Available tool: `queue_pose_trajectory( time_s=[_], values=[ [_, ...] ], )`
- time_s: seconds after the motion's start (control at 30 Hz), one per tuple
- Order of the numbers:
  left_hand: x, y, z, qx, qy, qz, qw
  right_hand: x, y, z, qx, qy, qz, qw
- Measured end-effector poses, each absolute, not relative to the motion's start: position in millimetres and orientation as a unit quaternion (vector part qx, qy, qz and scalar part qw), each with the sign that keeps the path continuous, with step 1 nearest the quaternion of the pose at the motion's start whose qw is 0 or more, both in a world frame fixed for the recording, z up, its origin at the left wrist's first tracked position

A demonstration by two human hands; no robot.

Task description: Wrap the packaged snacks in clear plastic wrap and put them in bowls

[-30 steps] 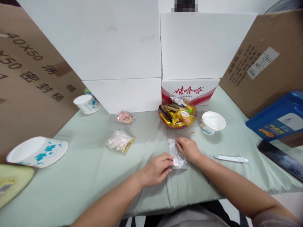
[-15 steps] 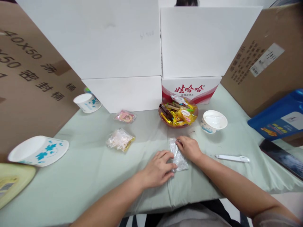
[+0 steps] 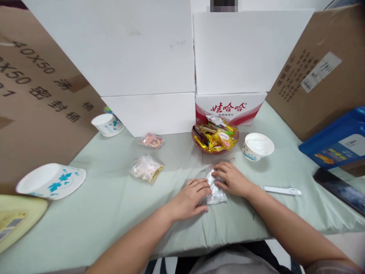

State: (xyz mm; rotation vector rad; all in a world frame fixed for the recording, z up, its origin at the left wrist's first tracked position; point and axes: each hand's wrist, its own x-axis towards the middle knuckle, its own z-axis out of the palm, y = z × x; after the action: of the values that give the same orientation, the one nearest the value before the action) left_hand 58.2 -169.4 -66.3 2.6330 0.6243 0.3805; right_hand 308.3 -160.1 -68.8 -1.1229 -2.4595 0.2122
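A crinkled clear plastic bag (image 3: 216, 195) lies flat on the table in front of me. My left hand (image 3: 192, 198) rests along its left edge, fingers spread and palm down. From the right, my right hand (image 3: 232, 179) lays its fingers on the bag's upper part, partly covering it. Both hands touch the plastic without gripping it. Left of them is a clear packet with whitish, flaky-looking contents (image 3: 146, 168), and behind that a small pink packet (image 3: 152, 140). A white box cutter (image 3: 281, 190) lies beside my right forearm.
A bowl of wrapped snacks (image 3: 215, 135) stands ahead, with a white paper bowl (image 3: 258, 146) to its right. Two more paper bowls (image 3: 107, 125) lie left. White boxes (image 3: 148, 114) wall off the back. A blue jug (image 3: 336, 139) and a phone (image 3: 340, 190) are at right.
My right hand has spread its fingers and shifted down and right over the bag. My left hand has risen slightly along the bag's edge.
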Motion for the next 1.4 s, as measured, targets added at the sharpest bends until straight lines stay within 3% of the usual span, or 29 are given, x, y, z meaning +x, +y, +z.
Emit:
queue_pose_trajectory(
  time_s=[0.13, 0.27, 0.4, 0.6, 0.83, 1.03, 1.13, 1.27, 1.4],
  values=[
    [58, -168, -70, 0.946, 0.218, 0.157, 0.181, 320, -161, -58, -0.384, -0.876, 0.095, 0.277],
    [58, -167, -73, 0.944, 0.226, 0.189, 0.151, 309, -172, -49, -0.278, -0.917, 0.201, 0.206],
    [57, -166, -70, 0.938, 0.239, 0.199, 0.153, 295, -176, -53, -0.274, -0.935, 0.176, 0.143],
    [57, -164, -66, 0.937, 0.249, 0.165, 0.184, 296, -179, -48, -0.265, -0.941, 0.118, 0.176],
    [60, -167, -69, 0.916, 0.229, 0.196, 0.265, 301, -188, -39, -0.285, -0.91, 0.248, 0.17],
    [59, -168, -72, 0.84, 0.319, 0.24, 0.368, 297, -175, -58, -0.464, -0.837, 0.156, 0.246],
    [59, -167, -74, 0.83, 0.318, 0.242, 0.389, 293, -167, -69, -0.518, -0.82, 0.113, 0.217],
    [60, -167, -73, 0.865, 0.306, 0.226, 0.327, 286, -163, -78, -0.57, -0.809, 0.044, 0.142],
    [62, -168, -71, 0.905, 0.271, 0.247, 0.215, 282, -163, -82, -0.579, -0.806, 0.003, 0.122]
  ],
)
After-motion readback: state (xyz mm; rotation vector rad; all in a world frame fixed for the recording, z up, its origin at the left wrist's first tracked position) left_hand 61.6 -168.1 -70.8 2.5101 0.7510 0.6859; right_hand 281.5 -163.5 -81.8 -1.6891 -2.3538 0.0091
